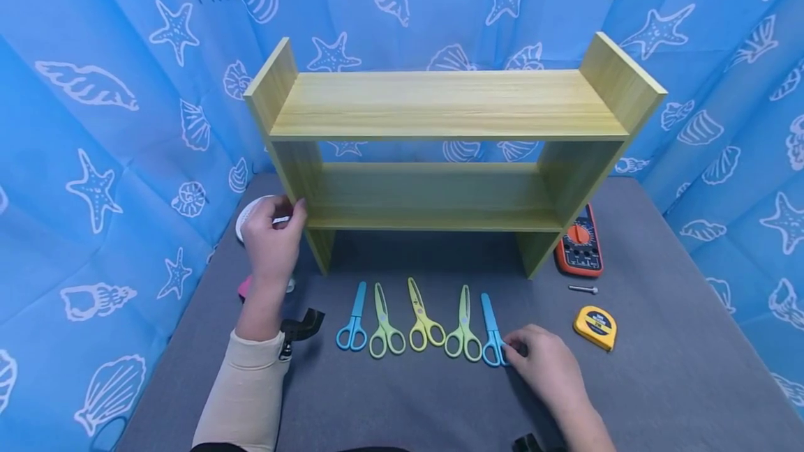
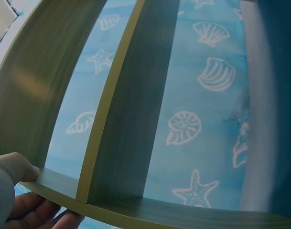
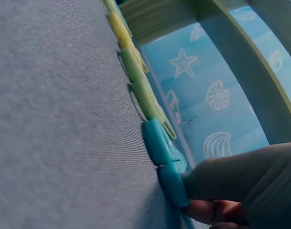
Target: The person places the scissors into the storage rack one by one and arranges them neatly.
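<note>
A two-tier wooden shelf [image 1: 440,104] stands on the table. My left hand [image 1: 273,239] grips the edge of its left side panel; in the left wrist view the thumb lies on the inner face and the fingers [image 2: 35,212] are behind the panel. In front of the shelf runs a row of scissors: blue scissors [image 1: 356,316] at the left end, then green [image 1: 383,323], yellow [image 1: 422,317] and green [image 1: 463,326]. At the right end are the other blue scissors [image 1: 490,326], whose handle my right hand [image 1: 548,368] pinches; the right wrist view shows the thumb against that handle [image 3: 171,183].
Right of the shelf are an orange-and-black multimeter [image 1: 579,246], a small bolt [image 1: 583,289] and a yellow tape measure [image 1: 595,327]. A white round item [image 1: 243,218] and a pink item [image 1: 244,287] are partly hidden behind the left hand and forearm. A blue shell-patterned curtain [image 1: 100,159] surrounds the table.
</note>
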The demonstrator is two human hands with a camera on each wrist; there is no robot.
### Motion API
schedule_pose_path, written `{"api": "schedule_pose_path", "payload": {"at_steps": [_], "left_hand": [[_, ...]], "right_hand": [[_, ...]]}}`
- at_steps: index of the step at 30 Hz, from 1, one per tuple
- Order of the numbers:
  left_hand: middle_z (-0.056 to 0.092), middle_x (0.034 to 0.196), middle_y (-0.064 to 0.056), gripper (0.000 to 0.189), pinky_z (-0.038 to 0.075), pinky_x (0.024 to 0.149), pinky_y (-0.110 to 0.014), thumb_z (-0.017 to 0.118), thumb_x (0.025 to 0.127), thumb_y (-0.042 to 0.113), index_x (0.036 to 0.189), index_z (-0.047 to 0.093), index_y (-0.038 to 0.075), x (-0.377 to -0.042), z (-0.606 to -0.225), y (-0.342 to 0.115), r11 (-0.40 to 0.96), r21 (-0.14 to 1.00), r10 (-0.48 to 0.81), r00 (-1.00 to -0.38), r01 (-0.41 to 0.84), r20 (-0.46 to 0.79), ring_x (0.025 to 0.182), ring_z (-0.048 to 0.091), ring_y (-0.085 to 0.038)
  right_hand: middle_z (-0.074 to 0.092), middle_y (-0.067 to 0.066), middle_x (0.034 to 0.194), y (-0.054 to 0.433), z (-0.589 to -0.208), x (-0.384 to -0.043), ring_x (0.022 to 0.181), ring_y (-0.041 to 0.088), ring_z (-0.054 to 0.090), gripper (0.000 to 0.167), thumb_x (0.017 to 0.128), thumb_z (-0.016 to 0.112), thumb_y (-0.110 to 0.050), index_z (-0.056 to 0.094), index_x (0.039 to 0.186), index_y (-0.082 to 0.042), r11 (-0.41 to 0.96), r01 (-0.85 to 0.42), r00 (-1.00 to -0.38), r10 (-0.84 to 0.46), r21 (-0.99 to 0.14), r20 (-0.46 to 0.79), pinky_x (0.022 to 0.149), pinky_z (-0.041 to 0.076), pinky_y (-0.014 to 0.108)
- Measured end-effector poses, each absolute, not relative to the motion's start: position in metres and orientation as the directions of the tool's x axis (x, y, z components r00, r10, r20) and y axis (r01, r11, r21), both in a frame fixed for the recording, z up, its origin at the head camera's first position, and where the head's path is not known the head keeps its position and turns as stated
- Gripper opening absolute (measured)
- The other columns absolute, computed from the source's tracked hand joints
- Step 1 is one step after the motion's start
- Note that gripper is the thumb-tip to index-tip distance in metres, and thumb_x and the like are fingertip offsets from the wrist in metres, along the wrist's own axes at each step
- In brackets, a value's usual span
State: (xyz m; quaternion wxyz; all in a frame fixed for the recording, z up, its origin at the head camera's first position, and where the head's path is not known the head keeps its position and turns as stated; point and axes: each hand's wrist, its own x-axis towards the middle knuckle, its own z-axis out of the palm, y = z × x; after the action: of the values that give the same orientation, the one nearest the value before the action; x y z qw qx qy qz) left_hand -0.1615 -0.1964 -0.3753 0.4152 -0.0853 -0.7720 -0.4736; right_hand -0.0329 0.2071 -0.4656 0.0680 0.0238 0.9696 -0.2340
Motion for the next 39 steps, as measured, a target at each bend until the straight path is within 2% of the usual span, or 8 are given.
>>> {"api": "schedule_pose_path", "payload": {"at_steps": [6, 12, 18, 23, 32, 39], "left_hand": [[0.068, 0.088, -0.014, 0.014, 0.051, 0.069, -0.011, 0.073, 0.095, 0.011, 0.093, 0.072, -0.003, -0.161, -0.375, -0.195, 0.531, 0.670, -0.264, -0.649, 0.519, 0.713, 0.081, 0.068, -0.021], [0.068, 0.088, -0.014, 0.016, 0.051, 0.069, -0.012, 0.073, 0.096, 0.013, 0.093, 0.071, -0.003, -0.161, -0.375, -0.195, 0.553, 0.655, -0.258, -0.641, 0.515, 0.723, 0.082, 0.068, -0.022], [0.068, 0.087, -0.014, 0.016, 0.051, 0.068, -0.013, 0.072, 0.096, 0.013, 0.092, 0.071, -0.003, -0.162, -0.376, -0.195, 0.567, 0.641, -0.258, -0.628, 0.517, 0.735, 0.080, 0.068, -0.023], [0.068, 0.087, -0.015, 0.017, 0.051, 0.069, -0.011, 0.072, 0.096, 0.013, 0.093, 0.071, -0.004, -0.162, -0.376, -0.195, 0.568, 0.647, -0.263, -0.632, 0.509, 0.729, 0.081, 0.069, -0.024], [0.067, 0.088, -0.018, 0.019, 0.048, 0.069, -0.007, 0.072, 0.096, 0.013, 0.093, 0.069, -0.006, -0.162, -0.378, -0.196, 0.593, 0.629, -0.247, -0.630, 0.503, 0.737, 0.081, 0.069, -0.026], [0.067, 0.087, -0.018, 0.018, 0.052, 0.068, -0.012, 0.072, 0.095, 0.012, 0.092, 0.069, -0.005, -0.161, -0.377, -0.197, 0.601, 0.618, -0.240, -0.623, 0.507, 0.745, 0.080, 0.069, -0.026]], "right_hand": [[0.063, -0.006, 0.075, 0.210, -0.459, -0.029, 0.067, 0.012, 0.054, 0.007, 0.083, 0.080, -0.013, 0.077, 0.089, -0.012, 0.865, 0.096, -0.988, 0.020, -0.492, -0.156, 0.059, 0.047, 0.031], [0.061, -0.003, 0.072, 0.219, -0.435, -0.023, 0.062, 0.015, 0.052, 0.008, 0.083, 0.078, -0.011, 0.077, 0.091, -0.010, 0.817, 0.142, -0.982, 0.046, -0.558, -0.182, 0.052, 0.039, 0.027], [0.064, -0.001, 0.075, 0.228, -0.401, -0.016, 0.070, 0.018, 0.055, 0.011, 0.085, 0.076, -0.009, 0.076, 0.095, -0.006, 0.765, 0.185, -0.978, 0.085, -0.617, -0.188, 0.057, 0.046, 0.028], [0.067, -0.001, 0.076, 0.235, -0.378, -0.009, 0.067, 0.015, 0.059, 0.009, 0.087, 0.076, -0.008, 0.077, 0.096, -0.004, 0.761, 0.113, -0.993, 0.077, -0.638, -0.085, 0.058, 0.051, 0.025], [0.071, 0.001, 0.080, 0.249, -0.346, 0.002, 0.062, 0.009, 0.062, 0.008, 0.089, 0.077, -0.006, 0.077, 0.097, -0.003, 0.763, 0.015, -0.990, 0.102, -0.646, 0.098, 0.055, 0.053, 0.024], [0.072, 0.000, 0.080, 0.259, -0.325, 0.005, 0.063, 0.007, 0.067, 0.010, 0.091, 0.075, -0.005, 0.076, 0.100, -0.001, 0.730, -0.039, -0.975, 0.123, -0.683, 0.187, 0.055, 0.053, 0.019]]}}
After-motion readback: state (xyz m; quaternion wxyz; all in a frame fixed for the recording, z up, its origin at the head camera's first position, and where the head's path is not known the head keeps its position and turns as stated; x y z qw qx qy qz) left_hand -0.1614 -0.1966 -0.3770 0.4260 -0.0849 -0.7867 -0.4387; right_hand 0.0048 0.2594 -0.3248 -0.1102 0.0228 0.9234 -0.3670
